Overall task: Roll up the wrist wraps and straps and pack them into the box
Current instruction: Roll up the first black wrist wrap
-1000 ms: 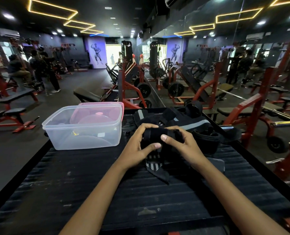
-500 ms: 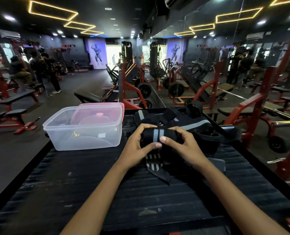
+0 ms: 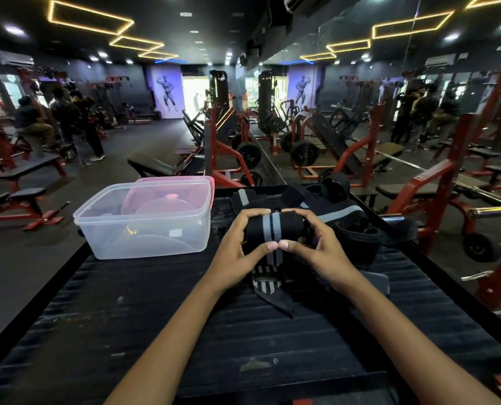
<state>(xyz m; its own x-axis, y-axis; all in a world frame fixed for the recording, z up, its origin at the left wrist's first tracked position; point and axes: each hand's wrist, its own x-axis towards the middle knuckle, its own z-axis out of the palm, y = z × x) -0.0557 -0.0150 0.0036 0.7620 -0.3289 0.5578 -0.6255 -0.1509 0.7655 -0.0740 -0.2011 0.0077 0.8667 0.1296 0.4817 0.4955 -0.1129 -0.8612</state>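
A black wrist wrap with grey stripes (image 3: 272,228) is partly rolled into a thick cylinder, held above the black platform (image 3: 185,317). My left hand (image 3: 239,249) grips its left end and my right hand (image 3: 316,247) grips its right end, thumbs meeting below the roll. The unrolled tail (image 3: 268,287) hangs down onto the platform. Behind lies a pile of more black wraps and straps (image 3: 337,211). A clear plastic box (image 3: 144,226) stands open to the left.
A pink lid (image 3: 182,182) leans behind the box. Red gym benches and weight machines surround the platform, with a mirror wall on the right. People stand at the far left.
The roll has turned between my hands, so its grey stripes now face up. It is thicker and the tail on the platform is shorter. My thumbs have come together.
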